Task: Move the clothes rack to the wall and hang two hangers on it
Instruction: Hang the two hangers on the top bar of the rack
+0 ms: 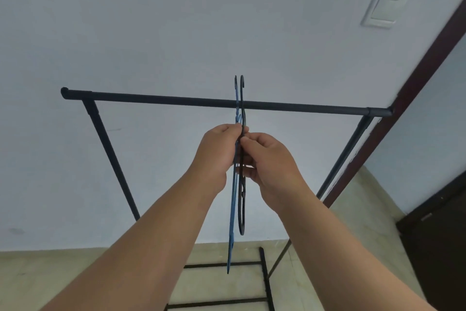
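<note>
The black clothes rack (176, 100) stands against the pale wall, its top bar running across the middle of the view. Two thin hangers are held edge-on, side by side, in front of the bar: a blue hanger (231, 222) on the left and a black hanger (242, 199) on the right. Their hooks rise above the bar; whether they rest on it I cannot tell. My left hand (219, 151) pinches the blue hanger near its neck. My right hand (269, 159) grips the black hanger just beside it.
A dark brown door frame (413, 98) runs diagonally at the right, with a white wall switch (384, 6) above it. A dark cabinet (438, 242) stands at the lower right. The rack's base rails (264, 275) lie on the beige tiled floor.
</note>
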